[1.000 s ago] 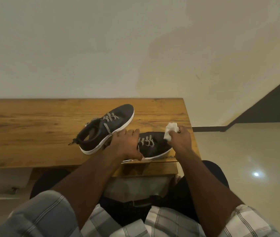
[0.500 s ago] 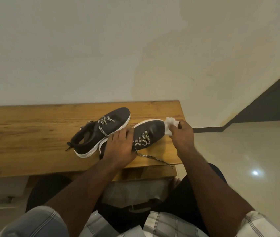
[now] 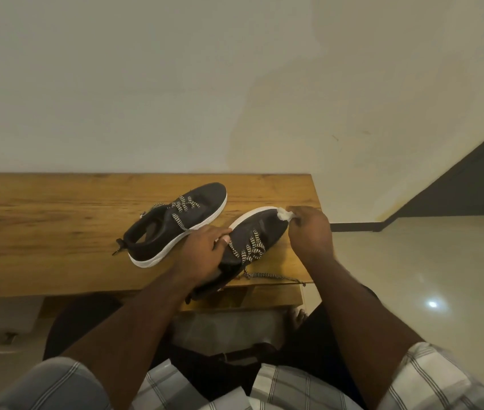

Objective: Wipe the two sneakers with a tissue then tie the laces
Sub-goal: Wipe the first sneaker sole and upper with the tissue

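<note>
A wooden bench (image 3: 57, 220) against the wall carries two dark sneakers: one (image 3: 175, 223) lies left of the gripping left hand, the other (image 3: 252, 232) under it.

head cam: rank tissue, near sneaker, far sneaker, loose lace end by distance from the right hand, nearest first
1. Tissue: pinched in the right hand, at the near sneaker's toe.
2. Near sneaker: just left of that hand; the left hand holds it.
3. Loose lace end: at the bench's front edge, below the hand.
4. Far sneaker: farther left on the bench.
</note>
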